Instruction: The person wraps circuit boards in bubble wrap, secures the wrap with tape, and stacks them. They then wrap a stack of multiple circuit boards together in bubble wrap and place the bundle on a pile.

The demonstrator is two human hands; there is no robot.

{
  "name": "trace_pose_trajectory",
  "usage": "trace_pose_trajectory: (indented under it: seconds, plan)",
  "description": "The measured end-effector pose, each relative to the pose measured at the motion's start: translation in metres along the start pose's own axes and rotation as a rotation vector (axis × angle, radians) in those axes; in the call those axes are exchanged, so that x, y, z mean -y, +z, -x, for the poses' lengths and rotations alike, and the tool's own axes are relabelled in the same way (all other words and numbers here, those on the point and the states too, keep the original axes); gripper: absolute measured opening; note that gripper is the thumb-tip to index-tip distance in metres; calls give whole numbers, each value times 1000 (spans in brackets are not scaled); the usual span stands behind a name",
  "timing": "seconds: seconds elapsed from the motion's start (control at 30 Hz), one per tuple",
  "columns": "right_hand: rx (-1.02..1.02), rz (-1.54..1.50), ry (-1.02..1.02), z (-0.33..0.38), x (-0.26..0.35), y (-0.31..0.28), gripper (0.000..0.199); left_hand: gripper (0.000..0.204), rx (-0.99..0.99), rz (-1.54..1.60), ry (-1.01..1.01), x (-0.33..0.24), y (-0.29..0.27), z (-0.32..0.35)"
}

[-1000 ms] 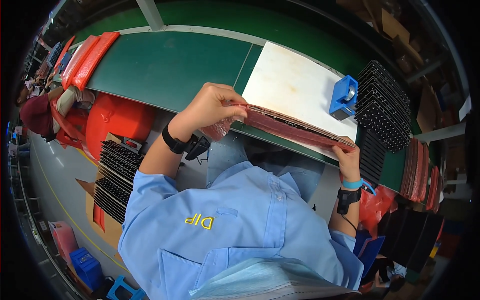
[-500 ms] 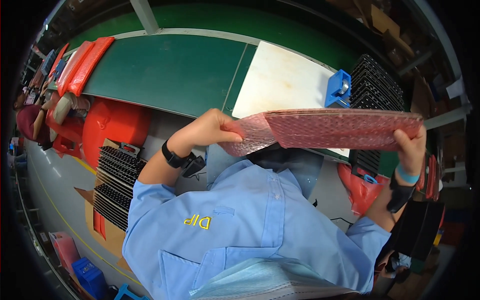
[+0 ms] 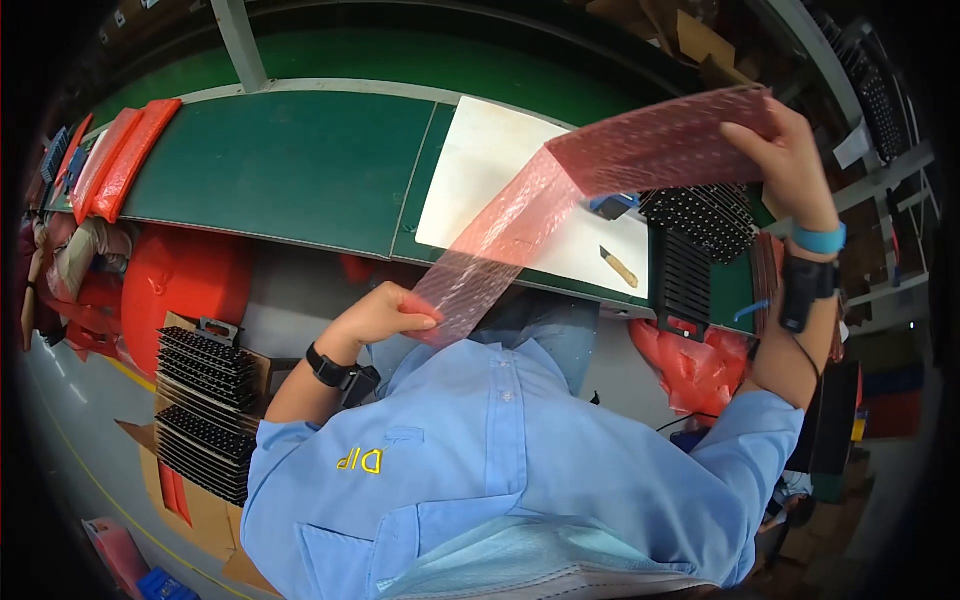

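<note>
A long piece of pink bubble wrap (image 3: 515,230) stretches between my hands above the worktable. My left hand (image 3: 388,312), low near my chest, pinches its thin, see-through end. At the upper right, my right hand (image 3: 795,165) grips the far end of a darker, thicker-looking part, thumb in front and fingers mostly hidden behind. The two parts meet in a sharp bend over the white board (image 3: 480,150). Whether they are one folded piece or separate layers I cannot tell. On the board beneath lies a knife (image 3: 619,267) with a tan handle.
Behind the wrap, a blue device (image 3: 614,205) is partly covered. Black slotted racks (image 3: 700,220) stand to its right. Red bubble-wrap packs (image 3: 140,150) lie on the green table (image 3: 280,170) at the left. A carton of black trays (image 3: 205,420) stands on the floor, and another person is at far left.
My right hand has risen, lifting the darker part. My left hand has come down and toward me, drawing out the thin end. The knife on the board now shows.
</note>
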State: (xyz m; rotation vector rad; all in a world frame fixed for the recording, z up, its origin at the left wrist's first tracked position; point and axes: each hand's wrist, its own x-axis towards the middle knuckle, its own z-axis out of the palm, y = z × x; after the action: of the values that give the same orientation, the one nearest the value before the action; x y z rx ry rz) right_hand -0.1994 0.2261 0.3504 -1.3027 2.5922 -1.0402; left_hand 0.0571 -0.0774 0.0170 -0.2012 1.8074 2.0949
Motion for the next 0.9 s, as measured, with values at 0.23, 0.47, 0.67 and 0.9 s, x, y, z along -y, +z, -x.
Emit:
trace_pose_trajectory:
  seconds: [0.23,0.47,0.67,0.9]
  plan:
    - [-106,875,-390,-6,3,152,15,17,-113,218,168,-17,68,-59]
    - [-22,772,-306,67,-30,272,35,18,-71,217,227,-11,71,-72]
    - [-40,346,-216,65,-39,283,48,17,-62,362,208,9,68,-70]
    - [32,250,-287,60,-53,283,46,18,-33,352,201,1,65,-65]
